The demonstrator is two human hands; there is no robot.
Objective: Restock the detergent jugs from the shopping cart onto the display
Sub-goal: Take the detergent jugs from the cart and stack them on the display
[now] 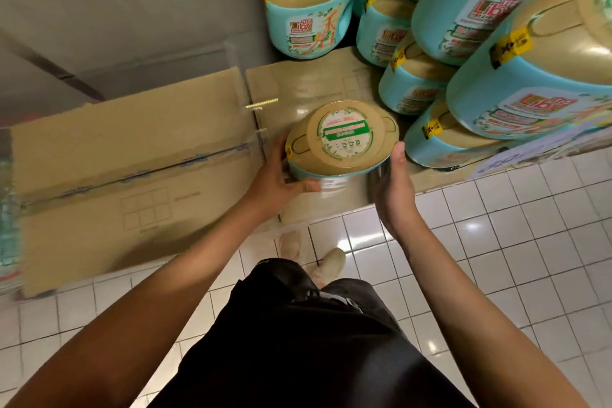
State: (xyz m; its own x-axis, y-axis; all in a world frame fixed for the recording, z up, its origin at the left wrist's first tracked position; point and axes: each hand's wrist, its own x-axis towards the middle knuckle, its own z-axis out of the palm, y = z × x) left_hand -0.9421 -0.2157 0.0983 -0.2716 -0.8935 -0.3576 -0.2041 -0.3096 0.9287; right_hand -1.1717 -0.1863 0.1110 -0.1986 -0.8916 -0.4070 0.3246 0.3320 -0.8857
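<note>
**A:** Entry one, the left grip?
**B:** Left grip (281,175): fingers curled round the left side of the detergent jug (341,136), thumb laid across its lower front wall. It has firm hold of the jug.

**A:** Right grip?
**B:** Right grip (394,182): palm set against the jug's right side, thumb straight up along the rim. The fingers run beneath the jug out of sight, so I cannot tell whether they are curled.

**A:** The jug itself?
**B:** One unit. It has a teal body and a tan top, with a round green-and-white label facing the camera. It is held between both grips over the right carton (314,83), close to the front edge and nearer the left front corner. I cannot tell whether its base touches the cardboard.

**A:** Other stock on that carton?
**B:** Stacked jugs (480,20) of the same make, each with a yellow tag (510,46). They are piled several high along the back edge and the right side. The nearest one lies near the held jug, on its right, not touching it.

**A:** Adjoining items?
**B:** Left carton (132,149): a taped seam runs along its top, and it butts against the right carton's left edge. White tiled floor (496,242) lies in front. Pale shoes (331,263) stand just before the right carton's front edge, with dark shorts (314,341) above them.
</note>
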